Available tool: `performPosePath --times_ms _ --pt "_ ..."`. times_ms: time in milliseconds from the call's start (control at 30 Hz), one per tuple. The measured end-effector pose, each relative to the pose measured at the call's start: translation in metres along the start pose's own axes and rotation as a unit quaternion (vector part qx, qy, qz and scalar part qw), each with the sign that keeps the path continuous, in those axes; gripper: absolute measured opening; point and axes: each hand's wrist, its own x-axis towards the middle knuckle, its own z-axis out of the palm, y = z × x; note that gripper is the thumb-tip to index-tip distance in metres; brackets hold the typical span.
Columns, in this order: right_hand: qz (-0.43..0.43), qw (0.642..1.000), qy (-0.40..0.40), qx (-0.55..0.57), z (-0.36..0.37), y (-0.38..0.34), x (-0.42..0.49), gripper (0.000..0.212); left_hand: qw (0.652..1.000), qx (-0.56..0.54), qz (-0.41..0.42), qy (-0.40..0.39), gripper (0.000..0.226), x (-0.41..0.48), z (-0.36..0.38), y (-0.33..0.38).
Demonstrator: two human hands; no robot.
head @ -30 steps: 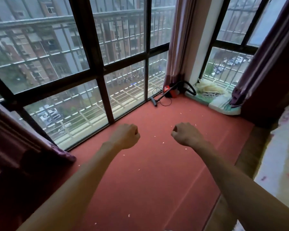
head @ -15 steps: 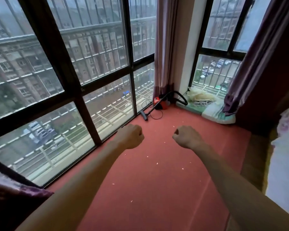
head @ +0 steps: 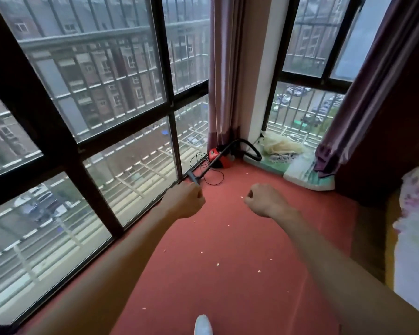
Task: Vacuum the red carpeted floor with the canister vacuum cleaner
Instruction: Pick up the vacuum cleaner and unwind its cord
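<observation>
The red carpeted floor (head: 228,238) runs ahead of me, dotted with small pale crumbs. A small red canister vacuum cleaner (head: 219,157) sits in the far corner by the window, its black hose (head: 250,148) looping to the right. Its wand and dark floor nozzle (head: 194,178) lie on the carpet beside a loose black cord (head: 213,180). My left hand (head: 185,201) is a closed fist held out in front, just short of the nozzle. My right hand (head: 263,200) is also a closed fist, holding nothing.
Tall dark-framed windows (head: 82,141) line the left side. A purple curtain (head: 221,81) hangs in the corner, another (head: 363,93) at the right. Pale cloths and a pillow (head: 305,175) lie on a green ledge. A bed edge (head: 411,226) is at right; a white shoe tip (head: 203,325) below.
The view has advanced toward the corner, so the vacuum cleaner appears closer. Both fists stay closed and held out in front.
</observation>
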Motion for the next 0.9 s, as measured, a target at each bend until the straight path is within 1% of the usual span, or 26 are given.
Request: performPosePath --times_ms 100,167,233,300,433,567,667,800,900 --pt "0.011 1.000 0.007 -0.010 -0.013 -0.006 0.059 0.018 1.000 -0.003 0.013 0.003 0.028 0.063 -0.007 -0.015" --pt "0.022 1.000 0.008 -0.008 -0.024 -0.012 0.097 0.021 1.000 -0.003 0.021 -0.003 0.027 0.105 -0.013 -0.025" --pt "0.027 1.000 0.010 -0.007 -0.031 -0.016 0.131 0.019 0.999 -0.010 0.036 -0.008 0.026 0.143 -0.020 -0.035" --pt "0.034 0.999 0.010 -0.003 -0.036 -0.017 0.161 0.022 0.999 -0.016 0.045 -0.011 0.026 0.177 -0.026 -0.043" --pt "0.047 0.999 -0.003 0.002 -0.044 -0.012 0.214 0.020 0.998 -0.016 0.054 -0.019 0.025 0.238 -0.033 -0.053" --pt "0.058 0.998 0.006 0.021 -0.059 -0.003 0.270 0.021 0.998 -0.015 0.056 -0.024 0.024 0.302 -0.039 -0.051" --pt "0.067 0.998 0.009 0.019 -0.073 0.005 0.312 0.026 0.998 -0.008 0.065 -0.017 0.025 0.353 -0.042 -0.042" --pt "0.069 0.997 0.018 0.030 -0.081 0.024 0.379 0.024 0.996 -0.011 0.085 -0.011 0.024 0.429 -0.040 -0.036" --pt "0.073 0.997 0.002 0.032 -0.083 0.044 0.435 0.026 0.997 -0.004 0.074 -0.018 0.024 0.485 -0.037 -0.035"
